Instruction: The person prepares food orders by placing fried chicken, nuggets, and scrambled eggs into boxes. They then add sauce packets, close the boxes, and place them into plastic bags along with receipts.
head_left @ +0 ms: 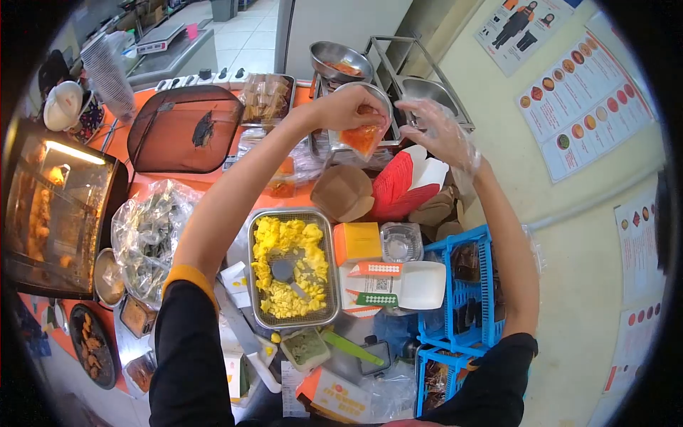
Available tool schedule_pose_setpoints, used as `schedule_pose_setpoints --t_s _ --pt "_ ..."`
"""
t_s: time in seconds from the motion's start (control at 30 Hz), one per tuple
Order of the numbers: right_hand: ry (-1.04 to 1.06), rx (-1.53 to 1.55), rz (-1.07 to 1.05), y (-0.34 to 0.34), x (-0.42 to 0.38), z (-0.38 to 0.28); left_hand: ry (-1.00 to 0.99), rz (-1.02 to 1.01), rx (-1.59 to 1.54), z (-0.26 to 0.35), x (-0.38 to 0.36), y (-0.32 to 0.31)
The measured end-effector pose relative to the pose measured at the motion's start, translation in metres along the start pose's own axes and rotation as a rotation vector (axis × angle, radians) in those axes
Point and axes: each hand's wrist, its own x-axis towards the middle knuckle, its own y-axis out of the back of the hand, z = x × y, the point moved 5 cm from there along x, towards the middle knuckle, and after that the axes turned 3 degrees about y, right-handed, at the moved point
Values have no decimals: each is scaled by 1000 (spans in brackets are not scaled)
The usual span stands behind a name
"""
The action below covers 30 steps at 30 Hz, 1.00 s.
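Observation:
My left hand (348,108) is bare and closed on the top of a small clear plastic bag (361,139) with orange-red food inside. The bag hangs over the far side of the counter, in front of a metal bowl. A clear plastic glove covers my right hand (442,132). Its fingers are apart, just right of the bag, with nothing visible between them. Below my hands stand an open brown paper box (343,193) and red takeaway boxes (402,186). Nearer me, a steel tray (334,285) holds yellow scrambled-egg-like food with a dark-headed utensil in it.
Blue plastic baskets (435,285) with dark packets stand by my right arm. A knife (245,334) lies left of the tray. A heated display case (57,206) and a black mesh cover (181,128) are at left. Metal bowls (341,57) stand at the back.

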Motion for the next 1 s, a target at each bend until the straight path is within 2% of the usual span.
schedule_pose_setpoints --t_s 0.03,0.13,0.27,0.37,0.57,0.67,0.7,0.8,0.87,0.9,1.0 --pt "46 -69 94 -4 4 0 -5 15 22 8 1 4" --pt "-64 130 -252 -33 13 21 -2 46 117 23 -2 11" --pt "-189 242 -389 -42 28 3 39 95 246 26 -16 18" --pt "-132 260 -237 -50 32 -8 94 167 241 23 -28 15" --pt "-45 173 -147 -53 34 -25 309 291 45 12 -46 4" --pt "145 174 -68 -58 31 -31 374 317 72 1 -50 -8" --pt "96 160 -142 -62 32 -29 394 326 98 0 -51 -11" --pt "-77 140 -359 -63 35 -30 293 427 143 5 -56 -17" --pt "-241 160 -501 -52 39 -42 269 406 139 13 -61 -15" --pt "-156 192 -512 -55 37 -37 260 395 133 19 -62 -13" --pt "-237 232 -623 -56 31 -41 146 302 93 44 -77 -7"
